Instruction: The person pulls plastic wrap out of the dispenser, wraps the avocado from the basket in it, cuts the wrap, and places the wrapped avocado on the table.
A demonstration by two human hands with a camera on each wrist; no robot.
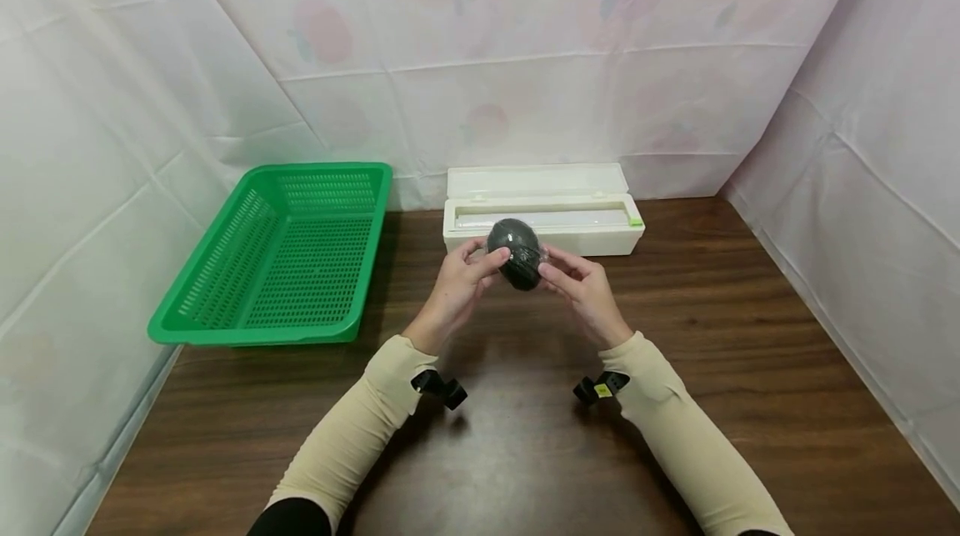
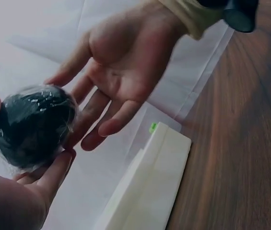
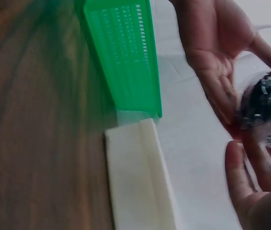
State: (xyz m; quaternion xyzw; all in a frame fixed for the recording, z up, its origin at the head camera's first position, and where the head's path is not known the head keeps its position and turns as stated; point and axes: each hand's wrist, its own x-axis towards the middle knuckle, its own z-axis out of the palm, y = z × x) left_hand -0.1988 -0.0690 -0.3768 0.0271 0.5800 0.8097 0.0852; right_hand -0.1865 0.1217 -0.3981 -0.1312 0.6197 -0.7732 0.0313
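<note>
Between the two hands is a dark egg-shaped object [image 1: 516, 254], wrapped in clear cling film that shines and creases in the left wrist view. The left hand [image 1: 457, 284] holds its left side, thumb on the near face and fingers behind. On the other side the right hand [image 1: 585, 293] pinches the wrapped edge between thumb and fingers. The object is held up above the table, in front of a white cling film dispenser [image 1: 540, 242] whose lid stands raised. In the right wrist view the wrapped object [image 3: 269, 100] is partly cut off by the frame edge.
A green plastic basket [image 1: 365, 269] with slotted walls stands at the left on the brown wooden table [image 1: 712, 336]. White cloth [image 1: 525, 111] with faint fruit prints hangs behind, and cloth walls close off both sides. Each wrist carries a small black camera [image 1: 441, 387].
</note>
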